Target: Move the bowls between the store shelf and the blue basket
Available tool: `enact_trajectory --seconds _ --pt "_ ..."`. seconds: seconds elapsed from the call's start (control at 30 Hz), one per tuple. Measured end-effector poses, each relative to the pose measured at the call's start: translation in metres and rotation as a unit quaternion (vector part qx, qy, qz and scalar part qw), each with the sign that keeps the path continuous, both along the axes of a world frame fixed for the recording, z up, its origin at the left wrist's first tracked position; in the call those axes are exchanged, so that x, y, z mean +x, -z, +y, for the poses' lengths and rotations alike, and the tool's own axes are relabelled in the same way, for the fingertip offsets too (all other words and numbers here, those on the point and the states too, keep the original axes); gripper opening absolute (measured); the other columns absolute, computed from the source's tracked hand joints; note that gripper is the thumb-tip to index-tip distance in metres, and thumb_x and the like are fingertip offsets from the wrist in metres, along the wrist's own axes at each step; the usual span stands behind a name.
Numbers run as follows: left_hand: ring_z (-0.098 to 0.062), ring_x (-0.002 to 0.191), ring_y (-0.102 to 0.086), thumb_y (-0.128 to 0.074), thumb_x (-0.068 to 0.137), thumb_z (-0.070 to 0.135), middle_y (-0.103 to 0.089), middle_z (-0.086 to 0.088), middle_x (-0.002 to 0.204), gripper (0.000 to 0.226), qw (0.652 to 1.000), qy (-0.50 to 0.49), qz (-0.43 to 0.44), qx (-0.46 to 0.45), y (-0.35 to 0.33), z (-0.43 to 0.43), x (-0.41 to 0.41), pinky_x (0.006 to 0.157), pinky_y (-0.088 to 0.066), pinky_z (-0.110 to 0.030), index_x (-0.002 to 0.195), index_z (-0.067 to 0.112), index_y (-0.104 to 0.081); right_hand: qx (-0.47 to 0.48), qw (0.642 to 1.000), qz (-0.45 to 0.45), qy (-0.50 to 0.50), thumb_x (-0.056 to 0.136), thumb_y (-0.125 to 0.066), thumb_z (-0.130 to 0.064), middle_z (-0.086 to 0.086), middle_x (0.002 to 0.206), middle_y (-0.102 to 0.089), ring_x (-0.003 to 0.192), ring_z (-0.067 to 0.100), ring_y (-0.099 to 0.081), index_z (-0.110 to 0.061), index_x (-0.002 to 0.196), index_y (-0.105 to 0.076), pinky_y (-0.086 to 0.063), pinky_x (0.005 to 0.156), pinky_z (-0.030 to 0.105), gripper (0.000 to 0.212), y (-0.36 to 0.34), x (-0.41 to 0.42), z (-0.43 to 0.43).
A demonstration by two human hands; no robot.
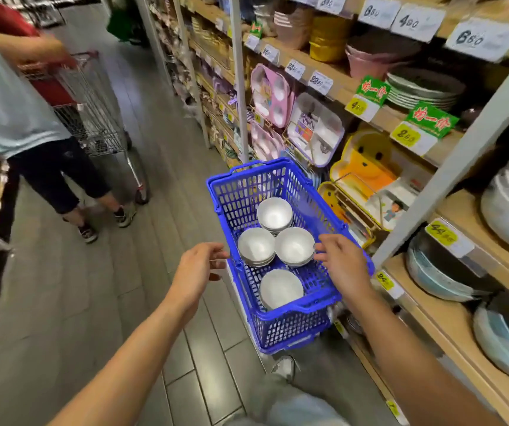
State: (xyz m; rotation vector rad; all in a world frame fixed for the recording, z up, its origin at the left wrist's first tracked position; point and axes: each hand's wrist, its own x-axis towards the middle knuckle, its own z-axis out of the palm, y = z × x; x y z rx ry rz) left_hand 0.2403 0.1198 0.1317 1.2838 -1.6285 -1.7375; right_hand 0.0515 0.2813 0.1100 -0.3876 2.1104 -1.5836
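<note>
Bowls (pixel 294 245) sit stacked inside the basket (pixel 296 309), shelf (pixel 449 305) at its right. Left hand (pixel 196 272) outside its rim, right hand (pixel 342 262) over it, fingers loosely apart, empty, likely readying to lift a stack

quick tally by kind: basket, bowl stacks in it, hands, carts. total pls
Blue basket: 1
Stacks of white bowls in it: 4 (bowls per stack can't be told)
Hands (left hand, right hand): 2
Wire shopping cart: 1
Total: 8
</note>
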Motion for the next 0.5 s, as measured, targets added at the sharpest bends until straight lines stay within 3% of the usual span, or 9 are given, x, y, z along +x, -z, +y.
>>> enact_trajectory --seconds 0.13,0.27,0.37,0.5 --pt "-0.019 0.076 -0.062 -0.041 0.095 0.017 -0.072 -0.004 0.088 0.026 0.999 0.009 -0.033 -0.009 0.004 -0.044 -0.039 0.066 -0.046 -0.033 0.089 0.015 -0.066 0.020 0.999 -0.026 -0.013 0.098 -0.049 -0.024 -0.002 0.091 -0.068 0.078 0.015 -0.067 -0.028 0.084 -0.061 -0.052 0.079 0.040 0.019 0.012 -0.036 -0.047" --pt "-0.019 0.077 -0.061 -0.043 0.096 0.017 -0.070 -0.008 0.095 0.022 0.996 0.036 -0.076 0.001 0.021 -0.077 -0.086 0.065 -0.046 -0.031 0.094 0.013 -0.065 0.065 0.997 -0.050 -0.016 0.098 -0.049 -0.019 0.012 0.101 -0.068 0.080 0.022 -0.065 -0.014 0.094 -0.064 -0.050 0.078 0.037 0.016 0.036 -0.075 -0.077" --pt "-0.017 0.075 -0.060 -0.044 0.096 0.019 -0.068 -0.005 0.093 0.021 0.991 0.072 -0.107 0.026 0.042 -0.090 -0.121 0.061 -0.045 -0.026 0.095 0.013 -0.064 0.132 0.989 -0.053 -0.028 0.096 -0.049 -0.020 0.017 0.104 -0.067 0.096 0.034 -0.062 -0.008 0.099 -0.066 -0.049 0.089 0.046 0.021 0.058 -0.101 -0.089" --pt "-0.019 0.075 -0.056 -0.046 0.097 0.022 -0.064 -0.007 0.092 0.019 0.978 0.128 -0.153 0.060 0.076 -0.104 -0.167 0.065 -0.044 -0.032 0.088 0.012 -0.060 0.234 0.969 -0.061 -0.042 0.093 -0.050 -0.022 0.013 0.092 -0.061 0.094 0.029 -0.058 -0.019 0.075 -0.059 -0.036 0.070 0.031 0.020 0.088 -0.121 -0.099"
